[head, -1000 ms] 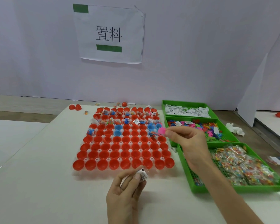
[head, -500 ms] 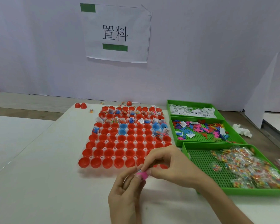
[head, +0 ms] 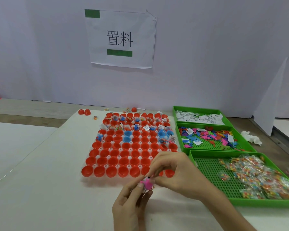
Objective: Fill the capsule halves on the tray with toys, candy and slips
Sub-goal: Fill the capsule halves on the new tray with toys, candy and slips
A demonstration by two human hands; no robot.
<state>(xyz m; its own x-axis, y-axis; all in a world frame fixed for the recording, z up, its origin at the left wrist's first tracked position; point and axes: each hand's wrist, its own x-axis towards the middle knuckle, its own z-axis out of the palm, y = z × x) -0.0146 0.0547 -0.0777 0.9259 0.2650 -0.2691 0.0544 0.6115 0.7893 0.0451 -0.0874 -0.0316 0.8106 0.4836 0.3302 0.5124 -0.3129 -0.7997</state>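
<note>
Two hands meet over white table [head: 48, 189] at near edge of capsule tray [head: 118, 157]: left hand [head: 132, 202], fingers curled, grips pink toy [head: 147, 184]; right hand [head: 177, 175] pinches same toy. Three green bins [head: 207, 165] lie right of tray; paper sign [head: 120, 39] on white wall [head: 207, 47]

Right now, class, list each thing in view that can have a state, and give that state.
left hand: pinches the pink toy
right hand: pinches the pink toy
far capsule halves: mostly filled
near capsule halves: empty
slip bin: holds slips
candy bin: half bare
</note>
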